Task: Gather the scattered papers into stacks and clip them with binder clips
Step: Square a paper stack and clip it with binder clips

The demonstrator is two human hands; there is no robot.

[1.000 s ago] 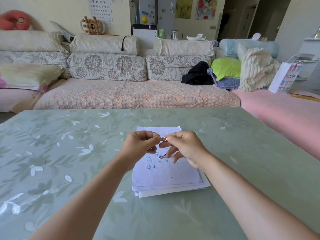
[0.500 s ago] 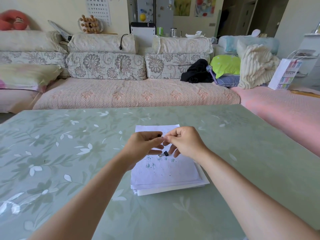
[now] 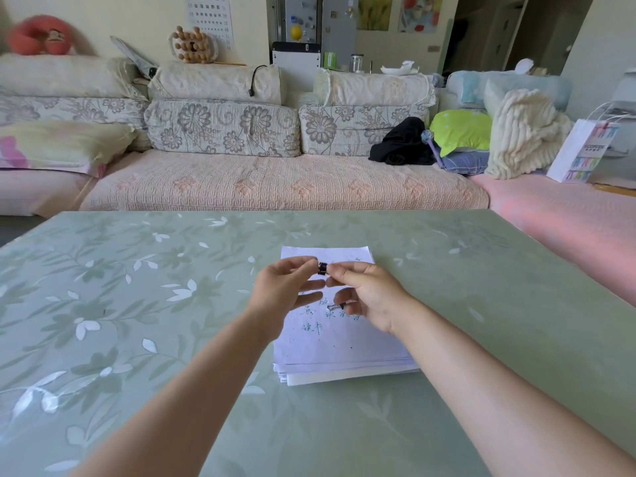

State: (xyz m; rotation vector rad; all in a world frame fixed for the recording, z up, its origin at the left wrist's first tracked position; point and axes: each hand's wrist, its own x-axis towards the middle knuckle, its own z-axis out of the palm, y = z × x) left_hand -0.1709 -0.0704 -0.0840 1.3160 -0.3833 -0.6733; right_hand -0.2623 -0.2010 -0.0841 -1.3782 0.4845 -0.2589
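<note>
Clip (image 3: 322,268) now at left hand (image 3: 285,294) fingertips

Bright, even daylight; soft. Dull sheen on tabletop (image 3: 120,304). Faint shadow under left hand (image 3: 282,294) and right hand (image 3: 373,297) on papers (image 3: 344,342). Fingers (image 3: 308,297) slightly motion-blurred. Edges bowed; red toy (image 3: 38,36) smeared top left.

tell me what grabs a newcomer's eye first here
The left hand and right hand pinch a small black binder clip between them, over a paper stack with green handwriting on the leaf-patterned green table. Behind, a long floral sofa piled with cushions spans the room.
</note>
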